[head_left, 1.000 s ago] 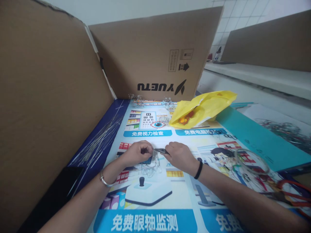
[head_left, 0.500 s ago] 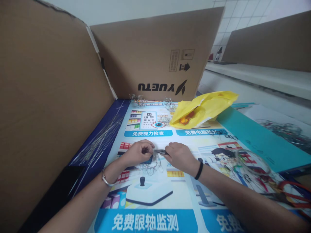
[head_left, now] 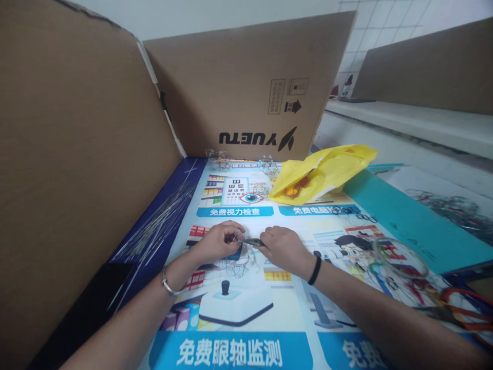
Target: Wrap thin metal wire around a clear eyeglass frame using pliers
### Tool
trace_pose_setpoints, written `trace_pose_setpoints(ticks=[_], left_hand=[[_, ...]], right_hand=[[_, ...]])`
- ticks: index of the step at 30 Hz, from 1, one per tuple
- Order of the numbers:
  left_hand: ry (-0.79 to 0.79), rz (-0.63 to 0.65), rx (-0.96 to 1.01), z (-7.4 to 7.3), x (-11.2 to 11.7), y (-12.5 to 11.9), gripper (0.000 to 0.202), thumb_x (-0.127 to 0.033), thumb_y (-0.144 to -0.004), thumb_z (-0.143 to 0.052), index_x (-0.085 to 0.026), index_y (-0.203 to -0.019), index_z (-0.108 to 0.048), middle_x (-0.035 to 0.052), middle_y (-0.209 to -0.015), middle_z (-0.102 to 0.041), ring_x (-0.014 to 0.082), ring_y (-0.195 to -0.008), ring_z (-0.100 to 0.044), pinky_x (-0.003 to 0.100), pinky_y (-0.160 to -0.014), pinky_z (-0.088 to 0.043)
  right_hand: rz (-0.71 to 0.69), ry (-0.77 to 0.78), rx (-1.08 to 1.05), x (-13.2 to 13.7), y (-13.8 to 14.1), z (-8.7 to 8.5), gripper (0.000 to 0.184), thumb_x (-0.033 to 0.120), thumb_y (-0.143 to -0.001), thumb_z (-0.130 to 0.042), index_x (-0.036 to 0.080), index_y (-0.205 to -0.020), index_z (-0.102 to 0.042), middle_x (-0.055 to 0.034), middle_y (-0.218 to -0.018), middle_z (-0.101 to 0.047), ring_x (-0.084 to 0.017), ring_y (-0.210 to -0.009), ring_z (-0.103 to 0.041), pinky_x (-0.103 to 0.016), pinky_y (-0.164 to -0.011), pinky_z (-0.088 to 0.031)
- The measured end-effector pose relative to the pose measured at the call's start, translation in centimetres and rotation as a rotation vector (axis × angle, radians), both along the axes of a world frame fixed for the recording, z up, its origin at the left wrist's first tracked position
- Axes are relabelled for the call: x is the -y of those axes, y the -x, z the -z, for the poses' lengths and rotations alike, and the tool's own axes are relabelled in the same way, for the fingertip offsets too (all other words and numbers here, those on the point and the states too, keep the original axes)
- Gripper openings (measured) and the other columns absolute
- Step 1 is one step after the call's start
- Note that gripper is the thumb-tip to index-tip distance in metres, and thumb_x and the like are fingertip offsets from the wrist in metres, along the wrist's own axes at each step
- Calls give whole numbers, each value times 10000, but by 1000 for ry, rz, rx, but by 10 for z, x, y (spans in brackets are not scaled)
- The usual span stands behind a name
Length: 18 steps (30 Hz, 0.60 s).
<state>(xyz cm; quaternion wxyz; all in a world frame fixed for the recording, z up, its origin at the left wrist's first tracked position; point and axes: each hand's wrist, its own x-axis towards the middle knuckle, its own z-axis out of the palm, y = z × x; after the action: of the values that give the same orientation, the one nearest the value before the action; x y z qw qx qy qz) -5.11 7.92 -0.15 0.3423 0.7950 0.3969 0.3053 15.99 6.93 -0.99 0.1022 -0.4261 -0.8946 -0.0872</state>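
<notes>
My right hand (head_left: 287, 248) is wrapped around a pair of dark pliers (head_left: 252, 241), whose jaws point left and reach the fingertips of my left hand (head_left: 219, 240). The left thumb and forefinger pinch a thin wire piece at the plier tips; its exact shape is too small to make out. Below both hands, a loose tangle of fine wire (head_left: 238, 267) lies on the printed poster (head_left: 292, 308). A silver bangle circles my left wrist and a black band my right.
Cardboard walls (head_left: 246, 87) stand at the left and back. Straight thin wires (head_left: 157, 221) lie on the left. A yellow bag (head_left: 327, 174) holds something orange. At right are a teal board (head_left: 416, 216), a coil (head_left: 404, 259) and red-handled tools (head_left: 468, 308). Small wire bundles sit along the back.
The plier jaws have shifted slightly left and turned a little, now closer to the left fingertips. The left fingers have closed in somewhat; everything else is unchanged.
</notes>
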Motion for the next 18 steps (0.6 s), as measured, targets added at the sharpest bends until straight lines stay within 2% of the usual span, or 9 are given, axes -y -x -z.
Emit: trace_pose_setpoints(ticks=[4,11,18], left_hand=[[31,-3,-1,0,1,-1,192,-67,-661,-516,-144,-779,-646,58,-990,-593,90,-690,-547,199,-601,-437],[17,13,-2,-2,1,-1,204,-43,-650,-513,-151,-747,-656,62,-976,-608,141,-898,-580,229,-764,-451],[16,12,-14,-4,1,-1,186,-43,-653,-517,-152,-717,-654,57,-959,-615,140,-905,-586,239,-811,-443]], right_hand=[[-23,9,1,-1,0,-1,228,382,-841,-480,174,-796,-562,-40,-780,-586,-166,-731,-499,-270,-603,-269],[-38,49,19,-1,1,-1,275,414,-850,-456,166,-803,-566,-52,-792,-588,-167,-739,-504,-269,-617,-288],[-48,77,26,-2,1,-2,325,443,-871,-397,170,-815,-563,-53,-799,-593,-167,-747,-514,-270,-626,-301]])
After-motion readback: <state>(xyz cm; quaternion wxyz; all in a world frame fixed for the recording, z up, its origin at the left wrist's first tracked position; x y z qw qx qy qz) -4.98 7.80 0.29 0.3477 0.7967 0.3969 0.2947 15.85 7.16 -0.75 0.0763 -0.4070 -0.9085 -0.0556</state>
